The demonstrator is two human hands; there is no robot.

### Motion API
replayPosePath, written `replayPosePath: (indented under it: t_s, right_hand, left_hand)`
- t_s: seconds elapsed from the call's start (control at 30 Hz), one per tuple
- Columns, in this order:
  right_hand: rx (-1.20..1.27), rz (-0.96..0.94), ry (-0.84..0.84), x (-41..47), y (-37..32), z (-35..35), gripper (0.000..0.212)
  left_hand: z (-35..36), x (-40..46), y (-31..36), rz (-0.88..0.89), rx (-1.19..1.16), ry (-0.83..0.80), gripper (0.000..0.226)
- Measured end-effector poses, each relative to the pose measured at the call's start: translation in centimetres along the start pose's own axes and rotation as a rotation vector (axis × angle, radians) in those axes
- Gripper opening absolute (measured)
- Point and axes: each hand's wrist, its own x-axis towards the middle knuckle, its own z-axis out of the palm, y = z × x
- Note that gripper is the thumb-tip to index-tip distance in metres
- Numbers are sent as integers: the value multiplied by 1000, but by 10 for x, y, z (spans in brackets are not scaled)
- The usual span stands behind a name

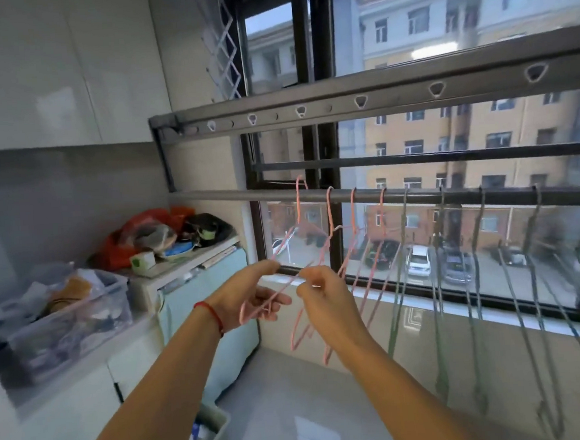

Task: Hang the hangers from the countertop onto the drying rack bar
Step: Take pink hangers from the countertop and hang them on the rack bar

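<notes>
Pink hanger raised toward the bar, its hook not yet over it.

The left hand (249, 300) and right hand (324, 294) both pinched one pink hanger (299, 219), its hook lifted near the drying rack bar (417, 195), left of three pink hangers (355, 236) and several green hangers (482, 240) already hung there. The risk, judging from this, was the thin wire frame tangling with the neighbouring pink one, or the hook missing the bar and the hanger slipping to the pale counter (295, 408) below. The room was a narrow balcony with a window (413, 142) onto apartment blocks, a clear storage bin (65, 314) and bags (145, 233) to the left.
</notes>
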Motion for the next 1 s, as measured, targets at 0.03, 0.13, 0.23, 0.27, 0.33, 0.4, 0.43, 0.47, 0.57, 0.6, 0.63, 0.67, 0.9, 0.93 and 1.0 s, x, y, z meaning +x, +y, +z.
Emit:
replayPosePath:
  t_s: [0.03,0.13,0.23,0.27,0.33,0.4,0.43,0.47,0.57,0.6,0.63,0.67,0.9,0.93,1.0]
  right_hand:
    - [-9,2,5,2,1,1,27]
    - [-30,-18,46,8,4,0,29]
    - [-47,-40,46,12,6,-6,28]
    - [-46,-44,43,12,7,-8,28]
    - [-43,-48,49,13,8,-10,30]
    - [-35,-49,69,12,9,-12,30]
    - [-36,-50,79,11,10,-13,30]
    - [-38,-49,84,10,11,-14,29]
    - [-40,-49,95,4,12,-21,27]
    - [-37,-55,100,1,12,-24,26]
    - [-35,-62,107,-1,12,-28,26]
    - [-32,-75,116,-4,12,-33,26]
    - [1,-238,276,-39,3,-84,25]
    - [5,-268,299,-49,2,-97,23]
    - [-4,-313,348,-71,1,-129,22]
  left_hand:
    - [1,4,-1,-10,12,-13,36]
    - [4,14,-6,-31,24,-33,45]
    - [5,17,-12,-58,72,-55,54]
    - [5,17,-13,-66,97,-64,55]
    - [4,19,-17,-76,122,-68,58]
    - [3,20,-19,-93,109,-64,60]
    - [2,21,-20,-98,108,-69,60]
    - [2,20,-19,-98,121,-74,59]
    - [10,7,-11,-62,354,16,57]
    - [17,2,-9,-21,523,119,60]
    - [25,-3,-8,60,704,266,64]
    - [36,-11,-8,209,840,413,63]
    - [148,-63,1,921,383,301,24]
    - [166,-69,1,939,326,244,23]
    - [205,-79,-2,967,243,154,21]
